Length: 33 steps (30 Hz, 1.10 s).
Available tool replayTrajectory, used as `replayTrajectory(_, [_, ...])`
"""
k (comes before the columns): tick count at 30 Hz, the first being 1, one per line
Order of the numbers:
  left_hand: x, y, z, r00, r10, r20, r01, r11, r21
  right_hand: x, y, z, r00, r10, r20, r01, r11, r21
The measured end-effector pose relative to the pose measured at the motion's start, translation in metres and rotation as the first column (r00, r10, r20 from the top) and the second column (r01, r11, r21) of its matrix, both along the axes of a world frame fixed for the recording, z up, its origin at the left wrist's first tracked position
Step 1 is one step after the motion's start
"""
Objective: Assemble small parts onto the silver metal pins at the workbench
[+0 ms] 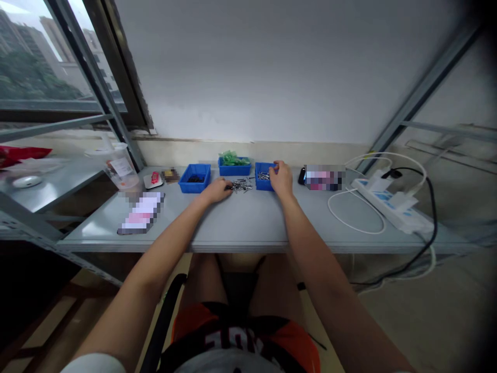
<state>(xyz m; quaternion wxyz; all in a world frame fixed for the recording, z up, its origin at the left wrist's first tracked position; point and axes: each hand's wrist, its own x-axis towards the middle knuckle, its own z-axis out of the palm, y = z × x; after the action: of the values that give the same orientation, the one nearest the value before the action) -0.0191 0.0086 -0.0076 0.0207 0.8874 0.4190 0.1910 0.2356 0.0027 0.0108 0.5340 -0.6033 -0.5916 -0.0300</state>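
My left hand (218, 190) rests on the grey table with its fingers curled at the left side of a loose pile of small metal pins or screws (242, 185). Something small and dark shows at its fingertips, too small to name. My right hand (282, 179) wraps over the right side of a blue bin (258, 182), fingers at its far rim. Inside that bin lie more shiny metal pieces (264, 176), partly hidden by the hand.
Left stands a blue bin (189, 187) of dark parts; behind, another blue bin (235, 170) of green pieces. A phone (142, 213) and plastic cup (123, 173) lie further left. Rightward are a second phone (324, 178), white cable (355, 228) and power strip (399, 210).
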Motion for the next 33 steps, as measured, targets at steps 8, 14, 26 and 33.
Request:
replayTrajectory(8, [0.0, -0.001, 0.004, 0.996, 0.045, -0.075, -0.047, 0.998, -0.031, -0.046, -0.01, -0.001, 0.928, 0.372, -0.009, -0.371, 0.923, -0.1])
replayTrajectory(14, [0.0, -0.003, 0.006, 0.991, 0.103, -0.082, -0.105, 0.994, -0.014, -0.053, -0.017, -0.004, 0.865, 0.496, 0.077, -0.474, 0.858, -0.195])
replayTrajectory(26, [0.005, -0.013, 0.014, 0.987, 0.128, 0.1, -0.124, 0.991, -0.045, -0.067, -0.028, -0.008, 0.71, 0.691, 0.135, -0.548, 0.663, -0.51])
replayTrajectory(33, [0.01, -0.015, 0.019, 0.985, -0.02, 0.169, 0.023, 1.0, -0.016, -0.064, -0.022, -0.009, 0.807, 0.571, 0.15, -0.488, 0.789, -0.374])
